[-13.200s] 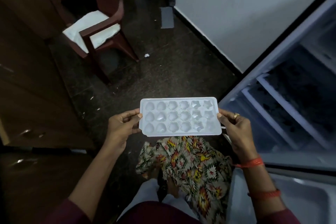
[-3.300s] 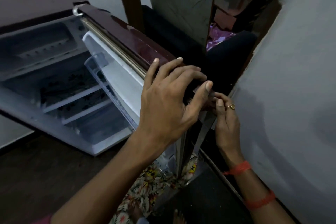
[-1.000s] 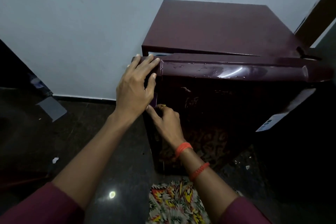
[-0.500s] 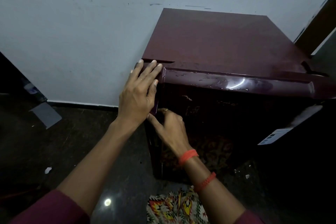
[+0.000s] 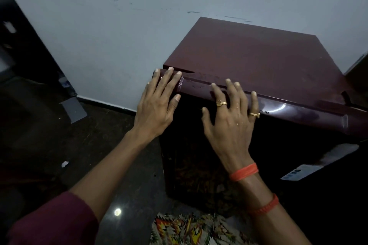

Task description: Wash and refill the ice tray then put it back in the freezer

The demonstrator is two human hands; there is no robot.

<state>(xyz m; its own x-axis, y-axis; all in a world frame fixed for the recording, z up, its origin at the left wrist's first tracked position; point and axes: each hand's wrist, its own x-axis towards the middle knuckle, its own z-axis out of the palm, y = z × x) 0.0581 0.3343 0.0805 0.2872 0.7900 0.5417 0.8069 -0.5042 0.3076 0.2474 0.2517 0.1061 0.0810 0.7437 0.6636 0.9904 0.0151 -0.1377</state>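
- A pale grey painted wall (image 5: 119,32) with a few scuff marks stands behind a dark, speckled, glossy stone floor (image 5: 95,141), which throws back one small bright spot of light near my left sleeve.
- Against that wall sits a small maroon metal fridge (image 5: 258,55) with a flat top; its glossy maroon door (image 5: 298,111) lies flush against the cabinet, shut.
- The ice tray is nowhere in my view; I cannot tell from here where it is.
- My left hand (image 5: 157,105) lies flat on the left top corner of the door, fingers spread and straight, their tips reaching over the upper edge. It grips nothing.
- My right hand (image 5: 229,121) rests just to the right of it, palm against the door front, fingers splayed over the rounded top rim. It too is open and holds nothing.
- The two hands are near each other but apart.
- A gold ring (image 5: 221,103) sits on one right finger and another on the little finger; two orange thread bands (image 5: 244,172) wrap my right wrist and forearm.
- A white label (image 5: 302,173) shows on the door's lower right.
- A patterned, multicoloured cloth (image 5: 191,228) fills the bottom edge, between my maroon sleeves (image 5: 55,223).
- A small white scrap (image 5: 64,164) lies on the floor to the left.
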